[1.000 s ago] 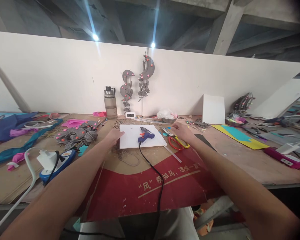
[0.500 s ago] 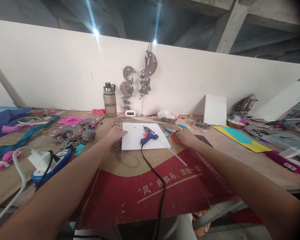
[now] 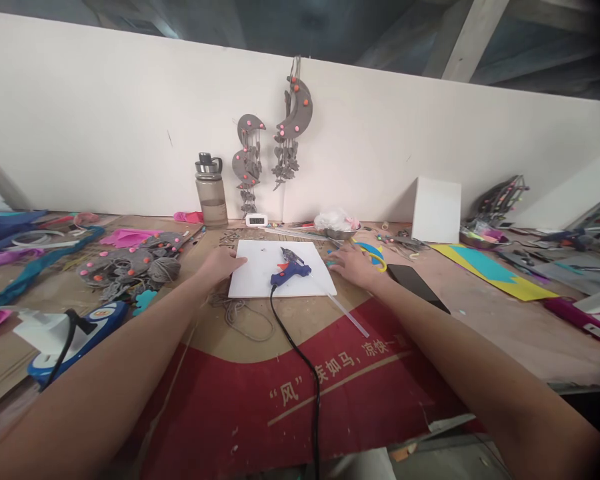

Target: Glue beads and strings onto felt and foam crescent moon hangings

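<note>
A white board (image 3: 250,283) lies flat on the cardboard, with a blue glue gun (image 3: 291,272) resting on top and its black cord trailing toward me. My left hand (image 3: 219,265) holds the board's left edge, thumb over the surface. At the right edge, my right hand (image 3: 355,265) is open, palm down with fingers apart, and holds nothing that I can see. Just behind it is a blue and yellow piece (image 3: 373,253). A clear glue stick (image 3: 351,317) lies in front of the board's right corner. Grey yarn (image 3: 243,320) is loose near the left corner.
A bottle (image 3: 212,193), small clock (image 3: 257,220) and bowl (image 3: 341,232) stand by the wall, under grey moon hangings (image 3: 297,110). A phone (image 3: 416,287) lies right. On the left are a blue power strip (image 3: 87,333) and grey yarn pieces (image 3: 130,263).
My right hand has moved left from beside the red-handled scissors to the board's right edge, its fingers spreading. The scissors are now hidden. My left hand stays at the left edge. The view has tilted down.
</note>
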Demonstrator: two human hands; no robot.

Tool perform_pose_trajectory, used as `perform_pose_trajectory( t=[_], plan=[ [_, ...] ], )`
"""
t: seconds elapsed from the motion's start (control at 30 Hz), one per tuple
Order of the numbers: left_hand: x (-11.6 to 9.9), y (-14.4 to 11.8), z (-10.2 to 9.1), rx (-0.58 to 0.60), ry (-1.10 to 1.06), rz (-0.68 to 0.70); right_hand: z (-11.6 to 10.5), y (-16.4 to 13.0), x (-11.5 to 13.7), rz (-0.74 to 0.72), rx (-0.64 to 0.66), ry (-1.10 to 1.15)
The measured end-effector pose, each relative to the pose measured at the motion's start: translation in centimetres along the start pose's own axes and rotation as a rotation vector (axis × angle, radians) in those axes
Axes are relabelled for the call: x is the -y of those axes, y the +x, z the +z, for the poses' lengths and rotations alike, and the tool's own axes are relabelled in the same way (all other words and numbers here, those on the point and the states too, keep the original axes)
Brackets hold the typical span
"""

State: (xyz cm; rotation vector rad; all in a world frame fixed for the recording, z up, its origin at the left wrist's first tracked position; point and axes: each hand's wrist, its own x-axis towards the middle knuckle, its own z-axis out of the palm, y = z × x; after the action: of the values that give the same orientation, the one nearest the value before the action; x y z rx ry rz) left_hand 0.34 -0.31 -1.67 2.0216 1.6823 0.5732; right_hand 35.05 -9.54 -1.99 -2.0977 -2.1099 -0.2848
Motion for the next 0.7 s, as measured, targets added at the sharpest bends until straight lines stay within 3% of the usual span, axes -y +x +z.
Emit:
perform_pose_trajectory(
  t=[0.43,0.6,0.7],
  plan=[
    [-0.5,0.2,0.9,-0.068,0.082,0.047,0.1,-0.7,1.2,-0.076,0.032,-0.072],
    [-1.2,-0.5,1.1,-0.105,0.157,0.082,-0.2,-0.9,0.8,0.048,-0.054,-0.070],
    [-1.7,-0.9,1.3,-0.078,0.178,0.121,-0.6,-0.8,0.3,0.174,-0.152,0.111]
  ],
)
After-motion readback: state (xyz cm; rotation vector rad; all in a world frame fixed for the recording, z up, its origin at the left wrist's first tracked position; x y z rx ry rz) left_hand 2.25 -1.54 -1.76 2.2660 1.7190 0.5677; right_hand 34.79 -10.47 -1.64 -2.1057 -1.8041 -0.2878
